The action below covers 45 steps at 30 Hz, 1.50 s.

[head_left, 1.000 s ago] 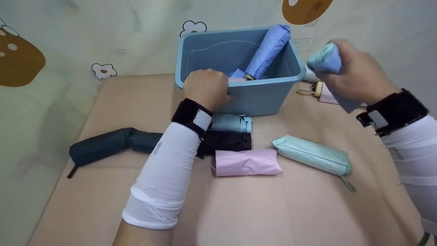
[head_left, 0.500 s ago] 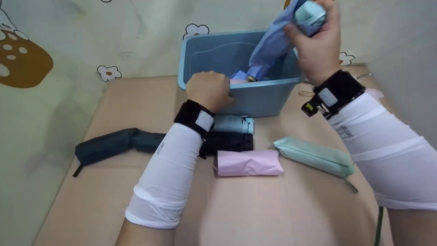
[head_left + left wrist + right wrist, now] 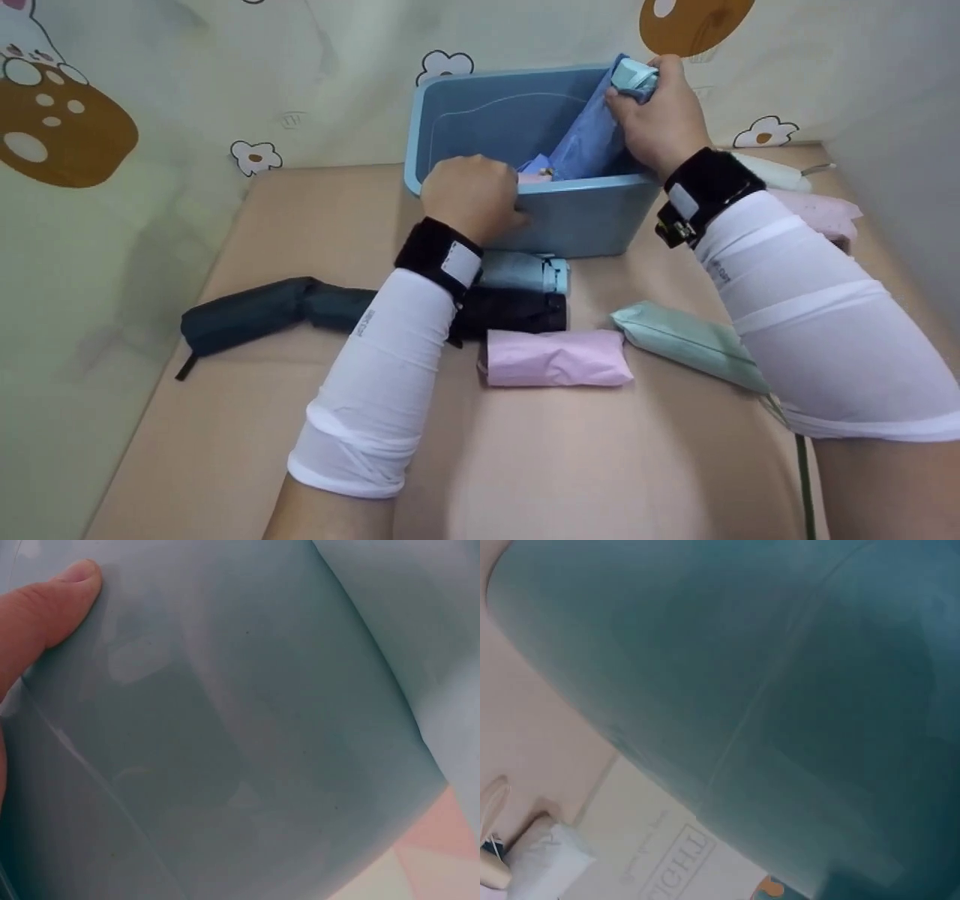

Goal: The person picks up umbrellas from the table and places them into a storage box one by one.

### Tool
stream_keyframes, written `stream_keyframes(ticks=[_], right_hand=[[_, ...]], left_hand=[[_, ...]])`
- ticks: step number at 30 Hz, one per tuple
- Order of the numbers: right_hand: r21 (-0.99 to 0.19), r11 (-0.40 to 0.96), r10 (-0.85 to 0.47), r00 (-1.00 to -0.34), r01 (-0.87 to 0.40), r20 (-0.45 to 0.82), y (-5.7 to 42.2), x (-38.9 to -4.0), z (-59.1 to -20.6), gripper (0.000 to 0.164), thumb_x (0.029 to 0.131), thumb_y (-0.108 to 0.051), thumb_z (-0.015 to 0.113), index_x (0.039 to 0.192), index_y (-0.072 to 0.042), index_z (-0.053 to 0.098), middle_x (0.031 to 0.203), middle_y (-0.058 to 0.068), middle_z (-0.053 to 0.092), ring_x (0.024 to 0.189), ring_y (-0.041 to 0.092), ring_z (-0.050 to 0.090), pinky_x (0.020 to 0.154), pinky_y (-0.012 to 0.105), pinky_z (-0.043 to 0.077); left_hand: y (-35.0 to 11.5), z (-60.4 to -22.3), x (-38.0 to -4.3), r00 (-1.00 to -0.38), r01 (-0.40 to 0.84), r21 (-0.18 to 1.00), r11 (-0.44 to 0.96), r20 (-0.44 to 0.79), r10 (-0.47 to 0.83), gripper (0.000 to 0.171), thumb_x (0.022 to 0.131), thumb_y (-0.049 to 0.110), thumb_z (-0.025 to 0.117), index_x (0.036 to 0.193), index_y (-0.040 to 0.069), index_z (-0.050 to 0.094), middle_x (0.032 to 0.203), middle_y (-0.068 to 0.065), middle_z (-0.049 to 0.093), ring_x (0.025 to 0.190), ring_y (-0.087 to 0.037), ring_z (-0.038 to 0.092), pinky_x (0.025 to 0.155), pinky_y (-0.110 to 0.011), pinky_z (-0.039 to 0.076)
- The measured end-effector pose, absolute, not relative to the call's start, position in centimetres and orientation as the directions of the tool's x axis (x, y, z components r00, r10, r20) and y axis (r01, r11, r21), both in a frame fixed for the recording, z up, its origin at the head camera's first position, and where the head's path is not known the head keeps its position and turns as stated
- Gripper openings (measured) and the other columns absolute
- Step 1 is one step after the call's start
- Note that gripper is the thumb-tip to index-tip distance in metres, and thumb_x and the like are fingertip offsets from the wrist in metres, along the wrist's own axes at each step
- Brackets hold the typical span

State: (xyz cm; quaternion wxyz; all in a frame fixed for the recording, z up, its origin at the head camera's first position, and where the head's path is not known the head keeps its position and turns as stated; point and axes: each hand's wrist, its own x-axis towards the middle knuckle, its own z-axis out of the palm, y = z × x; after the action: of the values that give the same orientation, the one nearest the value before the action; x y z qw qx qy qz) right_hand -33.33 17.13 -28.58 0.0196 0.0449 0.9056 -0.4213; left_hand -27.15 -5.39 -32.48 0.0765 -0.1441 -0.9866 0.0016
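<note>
head view looks down on a tan table [image 3: 225,420] against a patterned wall. a blue plastic bin [image 3: 570,217] stands at the far middle of the table. the right hand [image 3: 660,127] reaches over the bin's right rim, fingers curled around the top of a folded periwinkle umbrella [image 3: 589,139] with a pale mint end cap. the umbrella leans tilted inside the bin, its lower end down near the bin's front wall.

the left hand [image 3: 472,199] rests on the bin's near rim, fingers curled over the edge and gripping it. the left wrist view shows a thumb [image 3: 45,611] pressed flat against the bin wall [image 3: 240,765]. the right wrist view shows only blurred blue plastic [image 3: 780,690] close up, with a strip of table beside it.

just in front of the bin, side by side in a row toward the viewer, lie a light blue folded umbrella [image 3: 525,271], a black one [image 3: 510,313] and a pink one [image 3: 555,358]. a mint green umbrella [image 3: 682,341] lies angled to their right, partly under the right sleeve. a dark navy umbrella [image 3: 255,321] lies to the left. behind the right arm, a white umbrella [image 3: 776,174] and a pale pink one [image 3: 821,211] lie near the table's right edge.
</note>
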Motion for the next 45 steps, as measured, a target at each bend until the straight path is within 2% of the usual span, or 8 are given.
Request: stream_keyframes(ticks=[7, 16, 20, 24, 27, 33, 40, 45], right_hand=[[-0.630, 0.774, 0.021, -0.997, 0.063, -0.074, 16.2, -33.6, -29.1, 0.073, 0.108, -0.054, 0.045, 0.162, -0.010, 0.025, 0.154, 0.017, 0.050, 0.129, 0.029, 0.053, 0.111, 0.044, 0.043], [-0.462, 0.886, -0.074, -0.968, 0.047, -0.240, 16.2, -33.9, -29.4, 0.084, 0.110, -0.055, 0.034, 0.165, 0.004, 0.009, 0.158, 0.028, 0.044, 0.136, 0.038, 0.049, 0.119, 0.054, 0.038], [-0.435, 0.900, -0.098, -0.966, 0.017, -0.241, 16.3, -34.1, -29.3, 0.082, 0.111, -0.048, 0.032, 0.164, 0.009, 0.005, 0.169, 0.029, 0.026, 0.152, 0.039, 0.037, 0.127, 0.052, 0.029], [-0.450, 0.893, -0.111, -0.975, -0.014, -0.191, 16.4, -34.1, -29.4, 0.074, 0.109, -0.031, 0.036, 0.166, 0.005, 0.005, 0.175, 0.023, 0.011, 0.162, 0.036, 0.019, 0.132, 0.048, 0.017], [-0.466, 0.885, -0.107, -0.981, -0.020, -0.160, 16.4, -33.9, -29.6, 0.070, 0.107, -0.022, 0.036, 0.167, 0.000, 0.009, 0.175, 0.019, 0.014, 0.163, 0.033, 0.015, 0.132, 0.047, 0.015], [-0.461, 0.884, -0.135, -0.987, -0.080, -0.088, 16.4, -33.4, -29.7, 0.065, 0.106, -0.022, 0.036, 0.164, 0.003, 0.020, 0.175, 0.022, 0.011, 0.164, 0.037, 0.007, 0.132, 0.047, 0.009], [-0.696, 0.707, -0.044, -0.989, -0.129, 0.139, 19.5, -32.3, -29.9, 0.054, 0.109, -0.029, 0.041, 0.160, -0.010, 0.043, 0.172, 0.003, 0.030, 0.160, 0.016, 0.026, 0.130, 0.031, 0.021], [-0.704, 0.710, 0.079, -0.994, 0.004, 0.074, 27.1, -32.7, -30.1, 0.058, 0.110, -0.033, 0.034, 0.165, -0.016, 0.032, 0.174, 0.002, 0.026, 0.161, 0.020, 0.026, 0.131, 0.038, 0.019]], left_hand=[[-5.5, -32.6, -27.3, -0.946, 0.287, -0.018, 0.958, 0.155, 0.286, 0.045, 0.088, 0.050, 0.078, 0.065, 0.015, 0.059, 0.063, 0.002, 0.049, 0.061, -0.018, 0.051, 0.055, -0.037, 0.045], [-5.4, -32.7, -27.2, -0.948, 0.284, -0.019, 0.959, 0.146, 0.284, 0.044, 0.084, 0.056, 0.080, 0.078, 0.013, 0.073, 0.074, -0.003, 0.070, 0.069, -0.022, 0.065, 0.066, -0.047, 0.059], [-5.3, -32.7, -27.2, -0.950, 0.279, -0.016, 0.960, 0.141, 0.279, 0.046, 0.084, 0.057, 0.080, 0.074, 0.013, 0.071, 0.072, -0.002, 0.068, 0.068, -0.021, 0.064, 0.066, -0.046, 0.059], [-5.4, -32.7, -27.2, -0.953, 0.273, -0.013, 0.962, 0.135, 0.272, 0.044, 0.085, 0.055, 0.080, 0.076, 0.012, 0.072, 0.071, -0.001, 0.067, 0.067, -0.020, 0.062, 0.065, -0.046, 0.059], [-5.3, -32.7, -27.2, -0.954, 0.271, -0.012, 0.962, 0.129, 0.270, 0.041, 0.086, 0.052, 0.079, 0.079, 0.012, 0.074, 0.071, -0.002, 0.067, 0.066, -0.020, 0.061, 0.064, -0.045, 0.058], [-5.3, -32.7, -27.1, -0.952, 0.275, -0.022, 0.961, 0.132, 0.275, 0.039, 0.087, 0.050, 0.079, 0.079, 0.013, 0.074, 0.069, -0.001, 0.065, 0.065, -0.020, 0.060, 0.062, -0.042, 0.055], [-5.4, -32.7, -27.2, -0.952, 0.273, -0.020, 0.962, 0.143, 0.272, 0.042, 0.088, 0.050, 0.078, 0.069, 0.015, 0.064, 0.065, 0.001, 0.057, 0.062, -0.019, 0.055, 0.057, -0.040, 0.049], [-5.6, -32.6, -27.2, -0.955, 0.261, -0.008, 0.965, 0.145, 0.260, 0.047, 0.087, 0.049, 0.079, 0.063, 0.017, 0.053, 0.063, 0.003, 0.048, 0.061, -0.018, 0.050, 0.053, -0.037, 0.043]])
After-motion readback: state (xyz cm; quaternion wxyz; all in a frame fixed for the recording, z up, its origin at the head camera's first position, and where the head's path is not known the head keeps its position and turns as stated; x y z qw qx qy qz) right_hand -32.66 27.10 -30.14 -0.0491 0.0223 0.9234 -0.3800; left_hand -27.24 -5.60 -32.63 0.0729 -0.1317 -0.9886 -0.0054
